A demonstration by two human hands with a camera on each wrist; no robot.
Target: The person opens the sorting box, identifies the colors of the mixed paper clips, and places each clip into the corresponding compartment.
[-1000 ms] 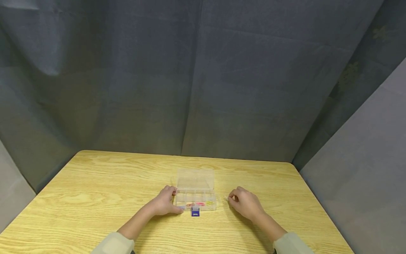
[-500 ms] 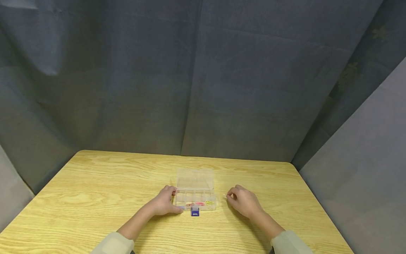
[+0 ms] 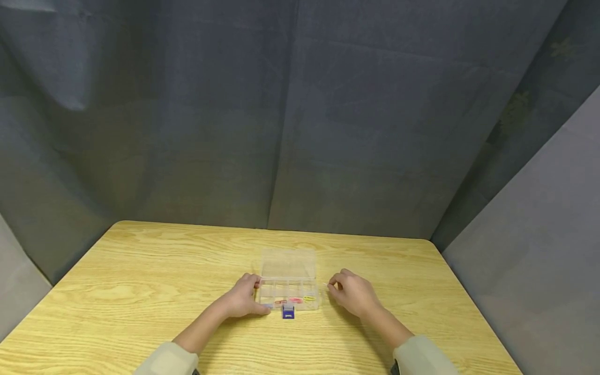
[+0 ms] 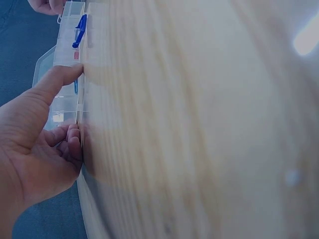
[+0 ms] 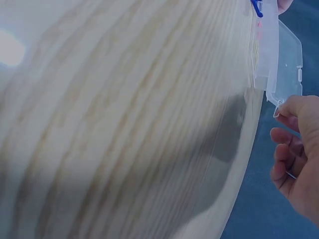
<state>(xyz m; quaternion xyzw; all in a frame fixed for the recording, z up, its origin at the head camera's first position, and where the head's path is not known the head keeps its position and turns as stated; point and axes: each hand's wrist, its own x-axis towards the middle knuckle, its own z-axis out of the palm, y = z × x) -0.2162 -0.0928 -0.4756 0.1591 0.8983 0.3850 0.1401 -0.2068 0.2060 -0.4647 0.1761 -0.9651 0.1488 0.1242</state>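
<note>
A clear divided plastic box (image 3: pixel 289 294) stands on the table with its lid (image 3: pixel 288 264) raised at the back. Small paper clips lie in its front compartments: a red one (image 3: pixel 280 302), a pink one (image 3: pixel 296 300), a yellow one (image 3: pixel 309 298) and a blue one (image 4: pixel 76 86). My left hand (image 3: pixel 242 299) grips the box's left end, thumb at the front, fingers behind. To the right of the box, my right hand (image 3: pixel 354 295) pinches a small white paper clip (image 5: pixel 277 110) between thumb and forefinger, apart from the box. The other fingers curl loosely.
A blue tab (image 3: pixel 288 312) sticks out at the box's front edge. The wood-grain table (image 3: pixel 164 260) reaches back to a dark curtain (image 3: pixel 211 130). A pale panel (image 3: pixel 539 224) stands to the right.
My right hand has moved left and slightly away from me with the paper clip, nearer the box. The left hand and box have stayed still.
</note>
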